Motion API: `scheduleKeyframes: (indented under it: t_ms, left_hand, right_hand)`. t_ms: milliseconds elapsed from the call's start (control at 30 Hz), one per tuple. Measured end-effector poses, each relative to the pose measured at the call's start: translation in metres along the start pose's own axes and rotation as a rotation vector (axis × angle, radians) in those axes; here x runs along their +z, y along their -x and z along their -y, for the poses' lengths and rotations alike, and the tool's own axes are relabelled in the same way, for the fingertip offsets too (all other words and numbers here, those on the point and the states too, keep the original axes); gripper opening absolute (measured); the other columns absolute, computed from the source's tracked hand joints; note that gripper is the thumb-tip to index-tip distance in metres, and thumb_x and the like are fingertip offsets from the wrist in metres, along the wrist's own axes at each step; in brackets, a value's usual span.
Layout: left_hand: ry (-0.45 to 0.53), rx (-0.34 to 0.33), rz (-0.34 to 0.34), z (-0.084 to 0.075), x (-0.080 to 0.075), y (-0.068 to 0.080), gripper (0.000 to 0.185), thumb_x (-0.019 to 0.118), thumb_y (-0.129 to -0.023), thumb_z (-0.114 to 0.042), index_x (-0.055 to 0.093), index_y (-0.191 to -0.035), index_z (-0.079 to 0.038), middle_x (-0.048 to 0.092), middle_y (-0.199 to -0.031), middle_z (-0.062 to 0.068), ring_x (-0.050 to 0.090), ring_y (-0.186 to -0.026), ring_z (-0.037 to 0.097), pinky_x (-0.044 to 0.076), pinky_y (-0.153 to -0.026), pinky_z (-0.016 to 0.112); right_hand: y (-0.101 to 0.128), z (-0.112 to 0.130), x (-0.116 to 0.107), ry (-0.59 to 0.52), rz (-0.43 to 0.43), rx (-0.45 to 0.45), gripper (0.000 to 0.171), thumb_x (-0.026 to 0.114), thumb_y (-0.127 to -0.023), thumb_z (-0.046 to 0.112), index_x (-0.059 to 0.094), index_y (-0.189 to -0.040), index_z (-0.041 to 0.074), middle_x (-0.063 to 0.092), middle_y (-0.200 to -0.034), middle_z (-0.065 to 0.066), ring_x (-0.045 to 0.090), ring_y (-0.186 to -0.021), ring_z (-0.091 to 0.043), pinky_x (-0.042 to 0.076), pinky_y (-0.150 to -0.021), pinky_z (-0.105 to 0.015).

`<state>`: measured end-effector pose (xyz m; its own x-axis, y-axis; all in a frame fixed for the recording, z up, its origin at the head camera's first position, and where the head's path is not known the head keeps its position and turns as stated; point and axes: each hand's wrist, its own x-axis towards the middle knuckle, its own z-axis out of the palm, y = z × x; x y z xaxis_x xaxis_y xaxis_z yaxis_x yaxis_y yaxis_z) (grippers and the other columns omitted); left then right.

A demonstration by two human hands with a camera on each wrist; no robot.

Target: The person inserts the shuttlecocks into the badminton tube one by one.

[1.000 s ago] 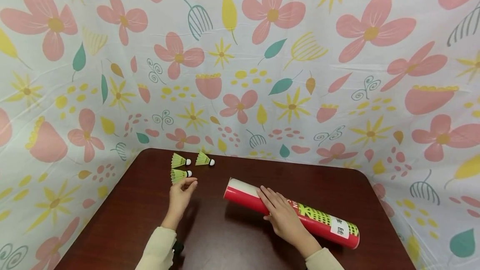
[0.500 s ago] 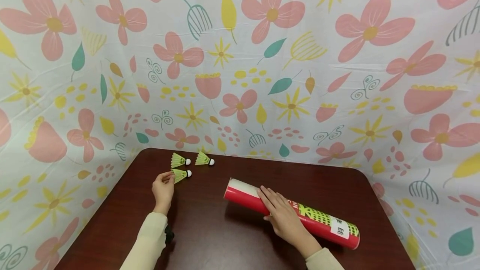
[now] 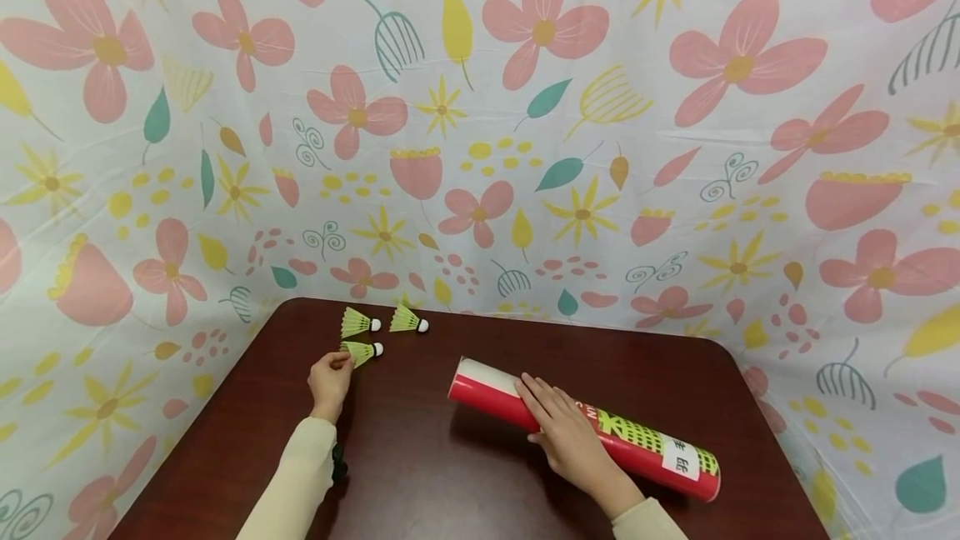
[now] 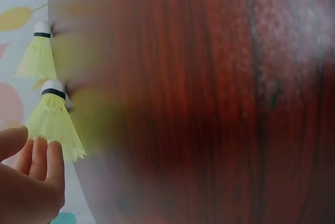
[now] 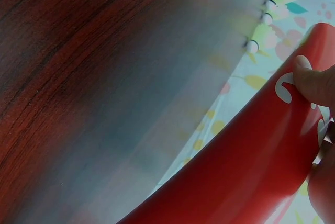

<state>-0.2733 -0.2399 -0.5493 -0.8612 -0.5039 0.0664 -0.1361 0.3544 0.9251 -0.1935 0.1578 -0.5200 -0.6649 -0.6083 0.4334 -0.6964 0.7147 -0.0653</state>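
Three yellow shuttlecocks with white cork bases lie at the table's far left. My left hand (image 3: 330,386) is at the nearest shuttlecock (image 3: 365,352), thumb and fingertips pinching the open end of its skirt. In the left wrist view, the fingertips (image 4: 55,153) overlap the lower edge of that skirt. Behind it are a second shuttlecock (image 3: 358,322) and, farther right, a third shuttlecock (image 3: 407,319). My right hand (image 3: 566,432) holds a red shuttlecock tube (image 3: 491,394) slanting across the right side, its pale end toward the left. The thumb (image 5: 309,80) presses one side while the fingers reach round the other.
The dark brown wooden table (image 3: 405,457) has rounded far corners. A flower-printed cloth (image 3: 480,140) hangs close behind its far edge and along both sides. A shadow falls on the table under the tube's left end.
My left hand has moved left from beside the nearest shuttlecock's cork to its skirt, then slightly right onto the skirt's edge. The right hand and tube have stayed in place.
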Motion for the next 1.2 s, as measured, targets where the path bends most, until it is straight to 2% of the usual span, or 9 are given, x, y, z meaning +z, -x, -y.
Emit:
scheduleKeyframes:
  t_ms: [133, 333, 633, 833, 967, 1100, 1200]
  left_hand:
    - [-0.030, 0.019, -0.009, 0.002, -0.001, -0.001, 0.020, 0.066, -0.091, -0.007, 0.069, -0.106, 0.006, 0.067, -0.100, 0.024, 0.060, -0.089, 0.038, 0.050, -0.071, 0.043]
    - [-0.039, 0.039, -0.024, 0.005, -0.005, 0.000, 0.017, 0.067, -0.090, -0.005, 0.071, -0.103, 0.005, 0.067, -0.099, 0.023, 0.060, -0.090, 0.037, 0.049, -0.073, 0.045]
    - [-0.027, 0.127, -0.011, -0.001, -0.012, 0.009, 0.016, 0.068, -0.090, -0.009, 0.072, -0.100, 0.003, 0.069, -0.098, 0.021, 0.063, -0.086, 0.033, 0.051, -0.070, 0.039]
    - [-0.020, 0.184, 0.002, -0.016, -0.015, 0.022, 0.015, 0.069, -0.090, -0.011, 0.074, -0.099, -0.001, 0.070, -0.096, 0.017, 0.063, -0.081, 0.026, 0.048, -0.063, 0.028]
    - [0.044, 0.216, 0.039, -0.030, -0.015, 0.034, 0.014, 0.070, -0.089, -0.011, 0.074, -0.098, -0.002, 0.071, -0.096, 0.015, 0.064, -0.083, 0.024, 0.047, -0.063, 0.020]
    - [0.107, 0.245, 0.091, -0.041, -0.014, 0.046, 0.013, 0.072, -0.087, -0.011, 0.075, -0.096, -0.002, 0.072, -0.094, 0.014, 0.065, -0.083, 0.024, 0.048, -0.064, 0.019]
    - [0.137, 0.238, 0.126, -0.047, -0.013, 0.053, 0.013, 0.074, -0.086, -0.013, 0.075, -0.094, -0.003, 0.072, -0.093, 0.012, 0.065, -0.080, 0.020, 0.048, -0.064, 0.020]
  right_hand:
    - [0.001, 0.001, -0.001, -0.006, -0.008, 0.010, 0.093, 0.082, -0.076, 0.018, 0.029, -0.152, 0.010, 0.036, -0.152, -0.011, 0.038, -0.136, -0.029, 0.035, -0.106, -0.049]
    - [0.002, 0.001, 0.000, 0.010, -0.009, 0.005, 0.092, 0.082, -0.076, 0.018, 0.030, -0.151, 0.010, 0.037, -0.151, -0.011, 0.037, -0.137, -0.026, 0.036, -0.106, -0.048]
    - [0.001, 0.001, -0.002, 0.002, 0.008, 0.007, 0.093, 0.082, -0.076, 0.017, 0.028, -0.152, 0.011, 0.035, -0.152, -0.010, 0.037, -0.137, -0.028, 0.035, -0.106, -0.049]
    - [0.000, 0.001, -0.002, -0.003, 0.013, -0.012, 0.091, 0.079, -0.078, 0.019, 0.028, -0.152, 0.009, 0.035, -0.152, -0.012, 0.038, -0.136, -0.030, 0.036, -0.105, -0.050]
    - [-0.002, 0.001, -0.001, -0.003, -0.002, -0.007, 0.092, 0.082, -0.076, 0.017, 0.030, -0.151, 0.010, 0.036, -0.152, -0.011, 0.039, -0.135, -0.031, 0.037, -0.105, -0.050]
    - [-0.004, 0.002, -0.002, -0.005, -0.007, 0.000, 0.089, 0.081, -0.077, 0.018, 0.031, -0.151, 0.011, 0.037, -0.152, -0.010, 0.040, -0.135, -0.029, 0.036, -0.105, -0.049]
    - [-0.005, 0.002, -0.003, -0.010, -0.002, 0.009, 0.089, 0.081, -0.077, 0.018, 0.031, -0.151, 0.012, 0.037, -0.152, -0.009, 0.038, -0.136, -0.028, 0.036, -0.106, -0.049]
